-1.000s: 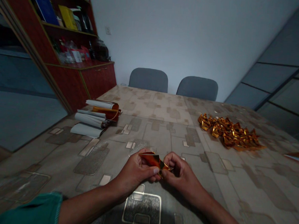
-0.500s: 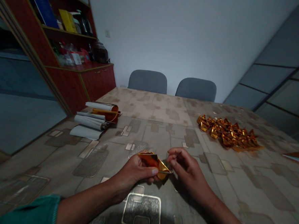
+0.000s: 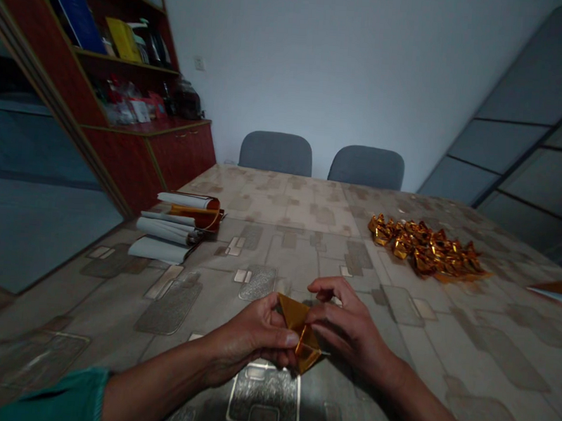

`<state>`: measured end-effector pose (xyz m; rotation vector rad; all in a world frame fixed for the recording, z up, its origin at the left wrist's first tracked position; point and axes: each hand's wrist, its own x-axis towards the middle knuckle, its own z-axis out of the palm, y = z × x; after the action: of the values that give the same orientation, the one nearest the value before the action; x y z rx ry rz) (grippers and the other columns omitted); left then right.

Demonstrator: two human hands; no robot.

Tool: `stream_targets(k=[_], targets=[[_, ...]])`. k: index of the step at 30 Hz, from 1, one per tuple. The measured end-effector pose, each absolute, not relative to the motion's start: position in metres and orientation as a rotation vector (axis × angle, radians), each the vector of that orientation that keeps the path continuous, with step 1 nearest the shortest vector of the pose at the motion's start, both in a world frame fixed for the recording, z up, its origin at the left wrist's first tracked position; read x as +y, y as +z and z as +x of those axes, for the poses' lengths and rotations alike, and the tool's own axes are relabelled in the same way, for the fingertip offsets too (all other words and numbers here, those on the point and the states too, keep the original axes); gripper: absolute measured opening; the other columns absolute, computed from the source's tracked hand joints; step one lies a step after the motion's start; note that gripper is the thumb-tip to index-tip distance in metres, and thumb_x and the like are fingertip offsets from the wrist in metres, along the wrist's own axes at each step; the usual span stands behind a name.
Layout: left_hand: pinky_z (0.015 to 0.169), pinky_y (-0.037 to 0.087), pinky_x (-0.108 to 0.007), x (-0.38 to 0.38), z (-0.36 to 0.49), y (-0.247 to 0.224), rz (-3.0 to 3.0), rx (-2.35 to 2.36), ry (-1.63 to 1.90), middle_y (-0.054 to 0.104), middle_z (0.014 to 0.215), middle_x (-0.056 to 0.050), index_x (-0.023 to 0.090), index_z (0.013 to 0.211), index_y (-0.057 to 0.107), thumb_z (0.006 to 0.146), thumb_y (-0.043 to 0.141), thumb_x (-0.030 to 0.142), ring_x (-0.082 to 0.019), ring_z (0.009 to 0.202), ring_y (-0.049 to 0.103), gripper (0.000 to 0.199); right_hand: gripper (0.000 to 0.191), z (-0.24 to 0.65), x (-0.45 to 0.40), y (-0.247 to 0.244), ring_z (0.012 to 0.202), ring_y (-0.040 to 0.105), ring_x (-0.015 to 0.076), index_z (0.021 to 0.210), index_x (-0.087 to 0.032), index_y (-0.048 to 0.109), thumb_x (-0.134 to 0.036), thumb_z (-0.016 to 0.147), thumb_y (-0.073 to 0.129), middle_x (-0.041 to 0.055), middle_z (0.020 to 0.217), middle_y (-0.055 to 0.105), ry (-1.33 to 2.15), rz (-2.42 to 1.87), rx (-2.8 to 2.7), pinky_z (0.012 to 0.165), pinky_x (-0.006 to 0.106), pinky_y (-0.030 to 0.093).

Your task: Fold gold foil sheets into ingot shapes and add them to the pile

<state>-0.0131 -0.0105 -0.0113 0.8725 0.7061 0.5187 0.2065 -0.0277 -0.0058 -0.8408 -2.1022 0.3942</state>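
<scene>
A folded piece of shiny gold paper (image 3: 295,314) with pointed corners is held above the near part of the table. My left hand (image 3: 259,330) pinches it from the left, thumb on top and fingers curled beneath. At its right side, my right hand (image 3: 350,323) has its thumb and a bent finger closed against the paper, while another finger is raised above it. The underside of the paper and some fingertips are hidden.
A cluster of folded gold paper pieces (image 3: 426,248) lies on the patterned tablecloth (image 3: 281,204) at the right. Bent-over stacks of white-backed gold sheets (image 3: 165,229) are on the left. Another folded piece (image 3: 555,291) sits at the far right. Two grey chairs (image 3: 275,153) stand behind.
The folded paper has been turned and tipped, so a broad gold face now shows and its lower point hangs nearer me. My right hand's fingers have moved left onto it.
</scene>
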Motion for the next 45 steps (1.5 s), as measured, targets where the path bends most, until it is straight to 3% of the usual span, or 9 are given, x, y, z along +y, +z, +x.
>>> stream_targets(k=[6, 10, 15, 20, 25, 29, 33, 36, 45], targets=[[0.054, 0.048, -0.020, -0.014, -0.009, -0.020, 0.959, 0.740, 0.699, 0.072, 0.069, 0.000, 0.022, 0.098, 0.043, 0.071, 0.088, 0.036, -0.012, 0.055, 0.063, 0.054, 0.010, 0.204, -0.026, 0.003, 0.096, 0.058, 0.0203, 0.092, -0.022, 0.064, -0.017, 0.099, 0.060, 0.0049, 0.104, 0.065, 0.416, -0.838, -2.115, 0.087, 0.035, 0.043], [0.056, 0.048, -0.022, -0.012, -0.008, -0.019, 1.136, 0.726, 0.717, 0.069, 0.070, -0.001, 0.017, 0.089, 0.057, 0.077, 0.080, 0.038, -0.011, 0.055, 0.062, 0.033, 0.010, 0.203, -0.026, 0.003, 0.089, 0.058, 0.0192, 0.090, -0.023, 0.062, -0.014, 0.096, 0.062, 0.0011, 0.092, 0.070, 0.487, -0.883, -2.112, 0.084, 0.035, 0.042], [0.065, 0.050, -0.027, -0.017, -0.011, -0.011, 1.662, 0.882, 0.790, 0.071, 0.078, -0.004, 0.017, 0.102, 0.075, 0.094, 0.055, 0.025, -0.015, 0.065, 0.065, 0.023, 0.012, 0.203, -0.025, 0.000, 0.082, 0.056, 0.0198, 0.086, -0.022, 0.064, -0.014, 0.094, 0.062, -0.0006, 0.076, 0.064, 0.462, -1.048, -2.071, 0.079, 0.035, 0.039], [0.071, 0.046, -0.028, -0.021, -0.014, -0.003, 2.060, 0.882, 0.831, 0.070, 0.083, -0.004, 0.018, 0.102, 0.076, 0.089, 0.062, 0.021, -0.018, 0.075, 0.064, 0.019, 0.012, 0.198, -0.027, -0.001, 0.081, 0.056, 0.0202, 0.084, -0.021, 0.062, -0.013, 0.092, 0.059, 0.0005, 0.077, 0.062, 0.466, -1.100, -2.006, 0.077, 0.035, 0.039], [0.071, 0.045, -0.026, -0.014, -0.014, -0.006, 1.728, 0.941, 0.974, 0.067, 0.078, -0.002, 0.017, 0.081, 0.074, 0.089, 0.065, 0.025, -0.015, 0.075, 0.062, 0.015, 0.009, 0.196, -0.031, 0.003, 0.079, 0.060, 0.0187, 0.092, -0.023, 0.065, -0.020, 0.096, 0.058, 0.0008, 0.083, 0.065, 0.723, -1.065, -1.920, 0.072, 0.032, 0.043], [0.067, 0.050, -0.024, -0.009, -0.013, -0.009, 1.068, 0.861, 0.787, 0.074, 0.081, -0.005, 0.014, 0.088, 0.073, 0.082, 0.076, 0.037, -0.014, 0.072, 0.067, 0.024, 0.019, 0.208, -0.030, 0.002, 0.084, 0.063, 0.0179, 0.115, -0.027, 0.063, -0.022, 0.104, 0.048, 0.0017, 0.093, 0.068, 0.785, -1.046, -1.873, 0.076, 0.032, 0.048], [0.064, 0.051, -0.019, -0.009, -0.013, -0.006, 0.843, 0.785, 0.617, 0.077, 0.080, -0.009, 0.010, 0.089, 0.074, 0.074, 0.084, 0.038, -0.013, 0.069, 0.071, 0.033, 0.037, 0.217, -0.028, 0.003, 0.098, 0.061, 0.0195, 0.135, -0.030, 0.056, -0.015, 0.103, 0.049, 0.0045, 0.108, 0.068, 0.672, -0.865, -2.178, 0.085, 0.035, 0.050], [0.063, 0.052, -0.017, -0.008, -0.014, -0.004, 0.811, 0.769, 0.584, 0.078, 0.075, -0.009, 0.010, 0.088, 0.075, 0.072, 0.085, 0.038, -0.012, 0.066, 0.071, 0.035, 0.036, 0.215, -0.030, 0.008, 0.104, 0.060, 0.0200, 0.136, -0.032, 0.059, -0.018, 0.103, 0.052, 0.0057, 0.115, 0.066, 0.701, -0.801, -2.318, 0.087, 0.034, 0.051], [0.059, 0.052, -0.016, -0.008, -0.014, -0.006, 0.847, 0.771, 0.574, 0.077, 0.073, -0.009, 0.009, 0.084, 0.076, 0.071, 0.085, 0.039, -0.010, 0.062, 0.070, 0.033, 0.033, 0.221, -0.029, 0.006, 0.087, 0.059, 0.0191, 0.126, -0.039, 0.069, -0.023, 0.096, 0.068, 0.0021, 0.096, 0.067, 0.614, -0.797, -2.369, 0.073, 0.033, 0.050]])
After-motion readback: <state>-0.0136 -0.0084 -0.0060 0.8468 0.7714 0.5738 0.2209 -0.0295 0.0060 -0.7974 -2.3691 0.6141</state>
